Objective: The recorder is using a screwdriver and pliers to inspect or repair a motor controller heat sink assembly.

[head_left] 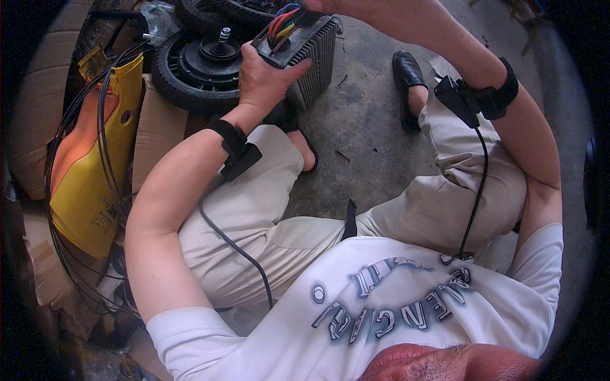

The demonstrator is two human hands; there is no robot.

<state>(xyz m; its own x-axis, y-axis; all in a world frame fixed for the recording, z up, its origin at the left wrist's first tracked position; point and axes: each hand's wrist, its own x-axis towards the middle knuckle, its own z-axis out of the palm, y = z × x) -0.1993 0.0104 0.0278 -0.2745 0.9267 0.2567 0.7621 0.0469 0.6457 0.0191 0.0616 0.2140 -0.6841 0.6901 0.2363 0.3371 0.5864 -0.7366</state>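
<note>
A grey metal controller box (316, 62) with cooling fins is held up at the top of the view. My left hand (265, 79) is closed around its near left side, thumb across the fins. Red, yellow and green wires (279, 26) come out of the box's open-looking end and run up toward my right hand (325, 5). That hand is at the upper edge of the view, by the wires and the top of the box. Most of its fingers are cut off, so its grip is hidden.
A black wheel with a hub motor (200, 70) lies beyond my left hand, with another tyre (244, 11) behind it. To the left stand a yellow and orange panel (95, 165), black cables (54, 159) and cardboard (155, 136). My shoe (408, 79) rests on the concrete floor (349, 133).
</note>
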